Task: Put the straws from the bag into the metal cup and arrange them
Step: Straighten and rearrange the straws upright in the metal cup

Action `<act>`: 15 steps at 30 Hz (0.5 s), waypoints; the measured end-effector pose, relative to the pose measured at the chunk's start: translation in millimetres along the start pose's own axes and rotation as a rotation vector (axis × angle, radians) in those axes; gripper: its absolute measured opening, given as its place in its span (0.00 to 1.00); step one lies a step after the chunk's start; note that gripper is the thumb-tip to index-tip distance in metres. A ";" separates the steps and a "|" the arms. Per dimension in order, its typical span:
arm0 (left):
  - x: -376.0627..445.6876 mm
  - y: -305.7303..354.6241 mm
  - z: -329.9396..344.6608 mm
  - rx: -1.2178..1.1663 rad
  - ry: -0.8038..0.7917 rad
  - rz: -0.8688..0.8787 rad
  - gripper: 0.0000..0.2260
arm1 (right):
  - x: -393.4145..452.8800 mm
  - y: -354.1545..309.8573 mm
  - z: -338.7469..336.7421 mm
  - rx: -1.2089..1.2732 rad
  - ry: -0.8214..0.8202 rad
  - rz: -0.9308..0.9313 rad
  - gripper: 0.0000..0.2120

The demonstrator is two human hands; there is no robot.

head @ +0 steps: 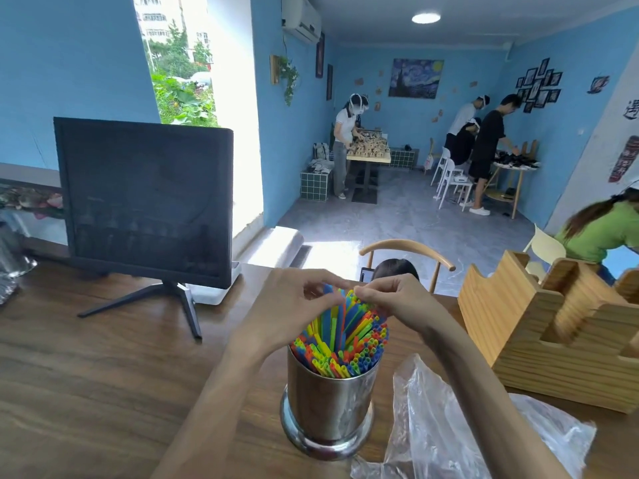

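Note:
A shiny metal cup (328,402) stands on the wooden table near the front edge, packed with several coloured straws (342,344) in blue, green, yellow and orange. Some straws stick up higher than the others. My left hand (287,302) and my right hand (390,299) meet above the cup, fingertips pinching the tops of the taller straws. A crumpled clear plastic bag (435,430) lies on the table just right of the cup; I see no straws in it.
A dark monitor (145,198) on a stand sits at the back left of the table (86,392). A wooden holder (553,333) stands at the right. A chair (408,257) with a person's head is beyond the table. Other people work farther back.

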State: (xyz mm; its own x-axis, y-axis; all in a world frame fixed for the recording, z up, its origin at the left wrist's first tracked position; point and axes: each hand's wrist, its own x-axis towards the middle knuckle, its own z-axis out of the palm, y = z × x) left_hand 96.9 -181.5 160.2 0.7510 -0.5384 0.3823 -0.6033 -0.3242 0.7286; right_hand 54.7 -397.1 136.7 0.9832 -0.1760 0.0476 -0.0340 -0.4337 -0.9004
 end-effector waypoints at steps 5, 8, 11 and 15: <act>-1.1 -5.7 0.0 0.047 -0.114 0.019 0.06 | 2.1 -1.1 -2.9 0.004 0.073 -0.014 0.12; -0.7 -3.2 -1.2 -0.012 -0.099 -0.027 0.09 | -3.3 -13.5 -6.2 0.035 0.194 -0.132 0.11; 3.6 0.6 -1.9 -0.073 -0.002 -0.048 0.12 | -13.1 -35.4 -7.2 0.074 0.339 -0.288 0.08; 8.3 7.6 -1.1 -0.089 -0.059 -0.003 0.16 | -32.9 -68.9 -1.8 0.179 0.402 -0.537 0.06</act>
State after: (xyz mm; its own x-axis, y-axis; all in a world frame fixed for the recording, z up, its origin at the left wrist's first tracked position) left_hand 98.9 -187.6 169.6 0.7342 -0.5833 0.3476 -0.5728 -0.2572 0.7783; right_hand 24.4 -363.0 198.0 0.7116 -0.3064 0.6323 0.5031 -0.4061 -0.7629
